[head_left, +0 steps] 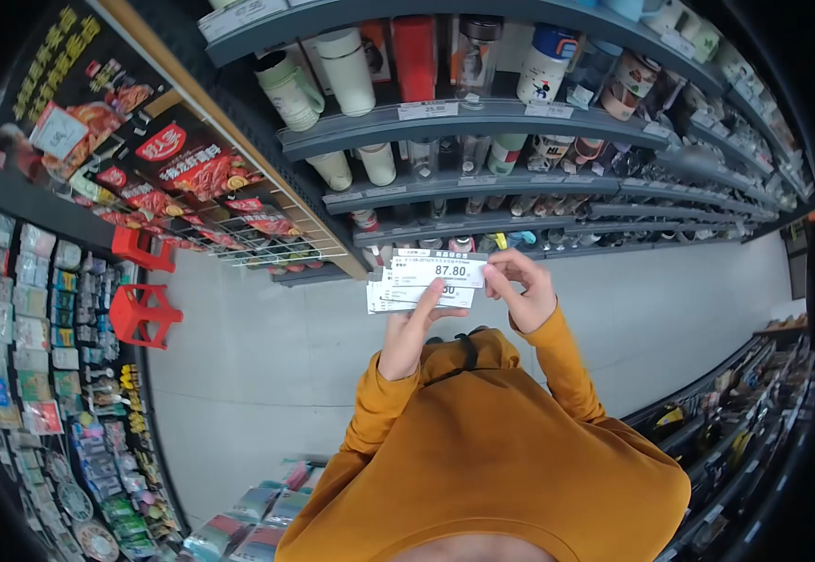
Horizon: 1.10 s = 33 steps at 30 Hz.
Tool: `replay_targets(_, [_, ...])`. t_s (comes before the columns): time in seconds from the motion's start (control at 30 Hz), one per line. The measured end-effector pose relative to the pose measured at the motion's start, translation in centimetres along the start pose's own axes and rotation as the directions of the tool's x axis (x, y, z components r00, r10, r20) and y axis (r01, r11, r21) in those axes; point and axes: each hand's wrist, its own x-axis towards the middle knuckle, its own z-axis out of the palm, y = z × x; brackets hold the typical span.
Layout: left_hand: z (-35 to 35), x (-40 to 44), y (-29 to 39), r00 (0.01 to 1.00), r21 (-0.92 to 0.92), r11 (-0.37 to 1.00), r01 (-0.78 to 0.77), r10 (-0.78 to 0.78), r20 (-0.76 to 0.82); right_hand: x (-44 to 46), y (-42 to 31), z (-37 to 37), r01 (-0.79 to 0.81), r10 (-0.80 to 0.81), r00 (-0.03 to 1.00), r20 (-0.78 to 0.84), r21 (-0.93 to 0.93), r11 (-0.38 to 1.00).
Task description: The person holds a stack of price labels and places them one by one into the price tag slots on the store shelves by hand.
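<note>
A small stack of white price tags (407, 303) is fanned out in front of my body. My left hand (412, 335) grips the stack from below, its thumb pressed on the front. The top price tag (437, 272) reads 87.80. At its right end, my right hand (524, 288) pinches that tag between thumb and fingers. The tags underneath are partly covered, and another price on them is only partly readable. Both sleeves are mustard-orange.
Ahead stands a curved dark shelf (482, 114) with cups and thermos bottles. Red plastic stools (145, 314) are on the floor at left, near a rack of packaged goods (33, 318). Food packets (183, 155) hang at upper left. Another shelf (735, 440) runs along the right.
</note>
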Motion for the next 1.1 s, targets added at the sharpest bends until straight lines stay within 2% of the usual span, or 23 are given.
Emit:
replay_targets(0.3, [-1.4, -2.9, 0.1, 0.981, -0.098, 0.985, -0.14, 0.125, -0.146, 2.7, -1.4, 2.8, 0.041, -0.033, 0.979, 0.203, -0.033, 0.999])
replay_targets(0.4, [-1.7, -3.2, -0.6, 0.972, -0.105, 0.979, -0.176, 0.157, -0.173, 2.8, -1.0, 3.2, 0.121, -0.103, 0.957, 0.27, -0.051, 0.991])
replay_targets(0.67, [-0.5, -3.0, -2.1, 0.975, -0.1, 0.988, -0.12, 0.098, -0.201, 2.8, -0.9, 1.0, 0.121, -0.086, 0.945, 0.316, -0.093, 0.988])
replay_targets(0.8, [0.9, -1.9, -3.3, 0.982, -0.046, 0.997, -0.053, 0.044, -0.182, 2.5, 0.3, -1.4, 0.092, -0.062, 0.962, 0.265, -0.101, 0.991])
replay_targets(0.93, [2.9, -0.5, -4.6, 0.988, 0.01, 1.0, 0.012, -0.01, -0.153, 3.1, 2.9, -5.3, 0.077, -0.082, 0.991, 0.105, 0.049, 0.996])
replay_targets(0.97, [3.3, -0.2, -5.2, 0.987, 0.024, 1.0, 0.021, -0.017, -0.157, 3.4, 3.3, -6.9, -0.067, 0.054, 0.993, 0.103, 0.132, 0.989])
replay_targets(1.0, [3.6, 0.2, -5.7, 0.987, 0.036, 0.999, 0.029, -0.023, -0.161, 4.2, 5.0, -8.5, -0.092, 0.079, 0.994, 0.073, 0.195, 0.976])
replay_targets(1.1, [4.5, 1.2, -7.3, 0.978, 0.026, 0.999, 0.042, -0.036, -0.206, 8.0, 13.2, -13.8, -0.041, 0.041, 0.996, -0.082, 0.009, 0.999])
